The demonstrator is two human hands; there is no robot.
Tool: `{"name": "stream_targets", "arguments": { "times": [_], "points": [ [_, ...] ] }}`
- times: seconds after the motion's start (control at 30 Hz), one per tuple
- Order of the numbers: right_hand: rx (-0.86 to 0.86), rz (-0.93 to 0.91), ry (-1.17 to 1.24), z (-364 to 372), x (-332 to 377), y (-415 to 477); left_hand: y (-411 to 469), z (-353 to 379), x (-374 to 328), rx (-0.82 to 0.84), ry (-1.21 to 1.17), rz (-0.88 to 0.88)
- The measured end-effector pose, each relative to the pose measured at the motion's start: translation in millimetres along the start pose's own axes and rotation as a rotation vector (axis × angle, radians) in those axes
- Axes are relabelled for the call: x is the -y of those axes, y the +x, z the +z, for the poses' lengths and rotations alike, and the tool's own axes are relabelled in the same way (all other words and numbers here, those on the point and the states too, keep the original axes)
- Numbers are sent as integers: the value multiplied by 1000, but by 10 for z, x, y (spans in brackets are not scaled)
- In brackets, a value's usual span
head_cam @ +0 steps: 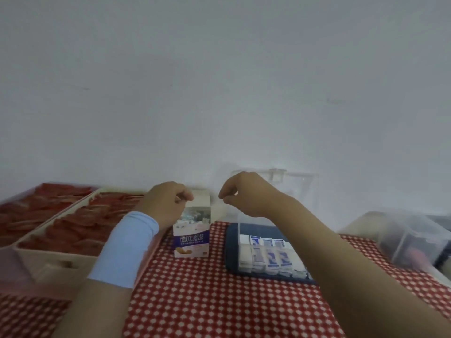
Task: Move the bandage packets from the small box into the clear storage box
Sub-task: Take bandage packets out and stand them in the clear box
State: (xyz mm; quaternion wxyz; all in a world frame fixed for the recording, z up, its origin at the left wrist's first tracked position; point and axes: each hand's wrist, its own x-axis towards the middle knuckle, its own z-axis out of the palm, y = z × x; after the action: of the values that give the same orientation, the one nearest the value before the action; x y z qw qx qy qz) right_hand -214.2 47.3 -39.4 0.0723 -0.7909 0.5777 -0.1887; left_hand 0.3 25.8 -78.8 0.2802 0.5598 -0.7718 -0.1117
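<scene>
A: Over on the red-and-white checked cloth (pixel 195 289), close against the white wall (pixel 219 81): small box (pixel 192 240) standing upright, top flap thrown open, purple band across the front.

B: Anything inside?

A: Bandage packets (pixel 195 217) crowding the open mouth. Too blurred for a count.

B: And the left hand (pixel 168 203)?

A: Hanging at the box's top edge, knuckles up, fingers curled in, fingertips right beside the raised flap. Touching the flap, pinching something, or neither: impossible to tell from up here. Light blue sleeve band (pixel 127 247) round the forearm.

B: Across to the right hand (pixel 246 193), then.

A: Raised over the left wall of the clear storage box (pixel 233 215), thumb and forefinger drawn together, the other fingers curled under. Nothing visible between the tips, so gripping or empty, cannot say.

B: State of the storage box?

A: Just right of the small box, sitting on a dark blue mat (pixel 230 259), lid (pixel 292 184) tipped up against the wall. Row of white-and-blue packets (pixel 268 254) already standing side by side along the near end.

B: Round the edges?

A: Cream trays (pixel 61 262) on the left, packed with red packets (pixel 73 228), and touching the left forearm. Far right, another clear container (pixel 410 240), contents a blur.
</scene>
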Motion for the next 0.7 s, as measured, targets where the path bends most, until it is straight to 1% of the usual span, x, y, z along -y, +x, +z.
{"name": "stream_targets", "arguments": {
  "times": [0.2, 0.33, 0.43, 0.53, 0.6, 0.7],
  "points": [
    [67, -21, -98, 375, 288, 344, 30, 127, 352, 28, 118, 13],
    [71, -27, -205, 601, 387, 510, 81, 131, 437, 62, 23, 3],
    [99, -29, -239, 735, 432, 588, 118, 158, 484, 83, -22, -2],
    [83, -34, -275, 816, 430, 616, 144, 155, 528, 83, -90, -26],
    [42, -31, -235, 835, 397, 601, 135, 138, 534, 83, -96, -29],
    [-44, -11, -86, 830, 328, 558, 128, 122, 535, 90, -112, -20]
  ]
}}
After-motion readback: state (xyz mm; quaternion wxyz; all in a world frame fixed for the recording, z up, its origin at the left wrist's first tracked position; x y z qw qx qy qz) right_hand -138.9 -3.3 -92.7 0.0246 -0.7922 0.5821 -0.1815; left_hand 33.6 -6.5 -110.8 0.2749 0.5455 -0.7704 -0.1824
